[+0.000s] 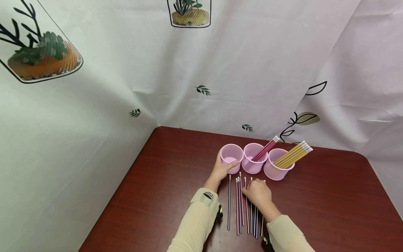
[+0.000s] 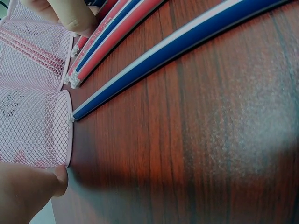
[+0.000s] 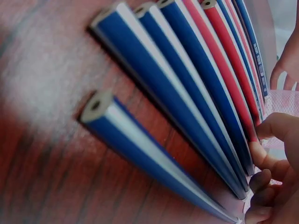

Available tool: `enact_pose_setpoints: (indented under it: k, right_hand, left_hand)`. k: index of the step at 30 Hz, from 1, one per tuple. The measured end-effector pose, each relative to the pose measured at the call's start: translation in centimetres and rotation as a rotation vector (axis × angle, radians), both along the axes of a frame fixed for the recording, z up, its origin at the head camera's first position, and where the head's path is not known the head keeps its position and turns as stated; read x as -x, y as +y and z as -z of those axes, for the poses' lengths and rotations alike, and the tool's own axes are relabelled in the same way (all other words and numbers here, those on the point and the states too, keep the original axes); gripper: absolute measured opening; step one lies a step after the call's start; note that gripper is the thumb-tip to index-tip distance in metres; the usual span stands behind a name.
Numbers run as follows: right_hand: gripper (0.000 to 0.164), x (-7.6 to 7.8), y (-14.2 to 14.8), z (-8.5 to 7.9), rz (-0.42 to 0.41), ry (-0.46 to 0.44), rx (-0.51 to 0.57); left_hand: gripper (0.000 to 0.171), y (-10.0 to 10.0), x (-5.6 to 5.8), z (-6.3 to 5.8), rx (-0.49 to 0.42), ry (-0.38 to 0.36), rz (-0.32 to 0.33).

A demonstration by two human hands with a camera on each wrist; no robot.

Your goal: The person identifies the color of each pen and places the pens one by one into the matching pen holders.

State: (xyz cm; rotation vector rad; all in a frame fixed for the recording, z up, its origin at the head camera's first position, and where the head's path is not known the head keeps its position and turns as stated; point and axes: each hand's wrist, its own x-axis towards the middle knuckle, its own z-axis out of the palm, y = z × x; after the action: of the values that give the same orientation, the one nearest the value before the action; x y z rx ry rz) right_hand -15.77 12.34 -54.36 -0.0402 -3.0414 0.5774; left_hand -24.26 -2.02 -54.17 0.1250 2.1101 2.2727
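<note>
My left hand (image 1: 220, 171) grips the leftmost pink mesh pencil cup (image 1: 232, 149), thumb across its front and the other fingers mostly hidden behind its side. No pencils show inside that cup. Over the row of pencils on the table, my right hand (image 1: 259, 193) pinches a red striped pencil (image 3: 231, 58) near its eraser end, between thumb and index finger. Blue striped pencils (image 3: 145, 70) lie around and under this hand, roughly side by side. A single blue pencil (image 1: 229, 203) lies apart at the row's left end, its tip close to the held cup.
The middle pink cup (image 1: 252, 168) contains several red pencils (image 1: 266, 148). In the right pink cup (image 1: 274, 174) lean several yellow pencils (image 1: 292, 155). All three cups stand side by side near the brown table's (image 1: 330, 189) back edge, before a white patterned cloth (image 1: 176, 70).
</note>
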Motion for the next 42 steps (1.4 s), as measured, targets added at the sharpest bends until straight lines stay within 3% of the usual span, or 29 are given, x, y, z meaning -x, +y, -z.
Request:
enact_pose_setpoints:
  k: [7,14,22,32,42]
  right_hand:
    - [0.030,-0.3,-0.6,-0.5,0.054,0.011,-0.013]
    - [0.036,0.3,-0.4,-0.6,0.091,-0.067,-0.009]
    - [0.033,0.3,-0.3,-2.9,0.077,-0.079,0.033]
    - [0.025,0.7,0.2,-6.1,0.096,0.006,0.112]
    - [0.028,1.8,0.9,-9.1,0.048,0.115,0.149]
  left_hand:
    - [0.082,-0.1,-0.1,-0.2,-0.017,-0.001,0.014]
    - [0.080,-0.3,-1.2,-2.3,-0.066,0.009,0.041]
    - [0.083,0.0,-0.2,-0.2,-0.032,0.025,0.021]
    - [0.084,0.0,-0.2,-0.1,0.003,0.006,-0.010]
    - [0.084,0.0,-0.2,-0.1,0.019,0.002,-0.023]
